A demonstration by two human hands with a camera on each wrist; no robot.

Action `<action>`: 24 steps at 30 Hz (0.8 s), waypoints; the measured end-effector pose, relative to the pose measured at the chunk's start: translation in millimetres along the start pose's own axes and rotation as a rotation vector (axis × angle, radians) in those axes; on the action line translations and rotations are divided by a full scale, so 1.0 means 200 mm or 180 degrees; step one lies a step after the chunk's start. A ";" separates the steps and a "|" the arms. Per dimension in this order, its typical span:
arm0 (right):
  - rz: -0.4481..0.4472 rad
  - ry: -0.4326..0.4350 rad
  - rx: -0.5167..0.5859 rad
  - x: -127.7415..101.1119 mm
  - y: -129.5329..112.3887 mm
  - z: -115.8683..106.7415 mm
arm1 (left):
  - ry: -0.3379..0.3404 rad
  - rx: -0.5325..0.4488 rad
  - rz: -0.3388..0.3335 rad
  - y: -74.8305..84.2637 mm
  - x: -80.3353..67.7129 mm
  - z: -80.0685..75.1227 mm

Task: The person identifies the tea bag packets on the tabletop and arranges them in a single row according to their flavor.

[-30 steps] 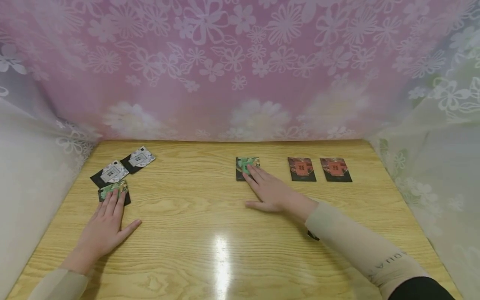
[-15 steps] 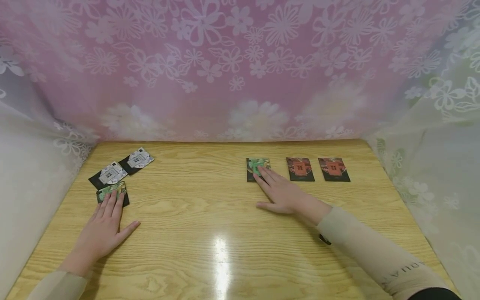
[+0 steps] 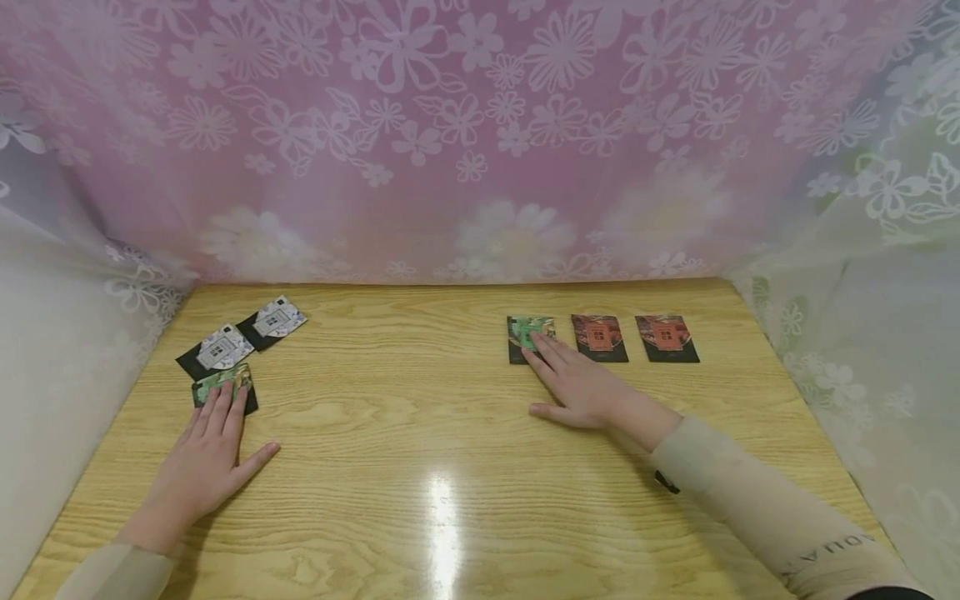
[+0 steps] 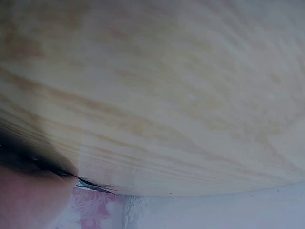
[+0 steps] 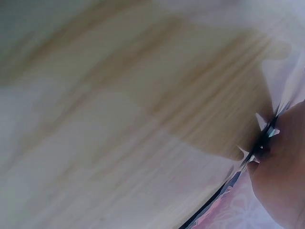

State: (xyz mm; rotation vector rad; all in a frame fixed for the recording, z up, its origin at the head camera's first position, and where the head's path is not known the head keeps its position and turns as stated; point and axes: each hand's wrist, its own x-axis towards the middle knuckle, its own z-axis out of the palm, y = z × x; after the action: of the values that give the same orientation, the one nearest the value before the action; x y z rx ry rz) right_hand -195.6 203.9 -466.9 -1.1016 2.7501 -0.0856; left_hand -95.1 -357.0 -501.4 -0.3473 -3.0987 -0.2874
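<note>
My right hand lies with straight fingers on a green-and-black sachet, its fingertips over the sachet's right half. Just right of that sachet are two red-and-black sachets, side by side and upright to the table's far edge. On the left, the straight fingers of my left hand rest on another green-and-black sachet, covering its lower part. Touching its top is one of two white-and-black sachets, both tilted. The wrist views show mostly tabletop, with part of the left hand and right hand at their edges.
The wooden table has a glare streak near its front. Behind it hangs a pink flowered curtain, with pale cloth at both sides.
My right hand has slid the green sachet rightward along the table, up near the red sachets. The left hand and its sachet have stayed in place.
</note>
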 end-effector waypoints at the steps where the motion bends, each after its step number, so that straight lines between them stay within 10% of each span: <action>1: 0.0004 -0.0004 0.0019 0.00 0.00 0.00 | -0.0006 -0.0002 -0.0002 0.00 0.00 0.00; 24: -0.0078 -0.0014 -0.0018 -0.02 0.03 0.00 | -0.0044 -0.0019 -0.0006 0.00 0.00 -0.01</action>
State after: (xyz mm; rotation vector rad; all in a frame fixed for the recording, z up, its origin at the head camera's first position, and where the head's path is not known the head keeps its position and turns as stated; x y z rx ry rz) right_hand -196.7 212.0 -466.1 -1.1357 2.7351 -0.0784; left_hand -95.6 -357.4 -499.6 -0.3478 -3.1126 -0.2957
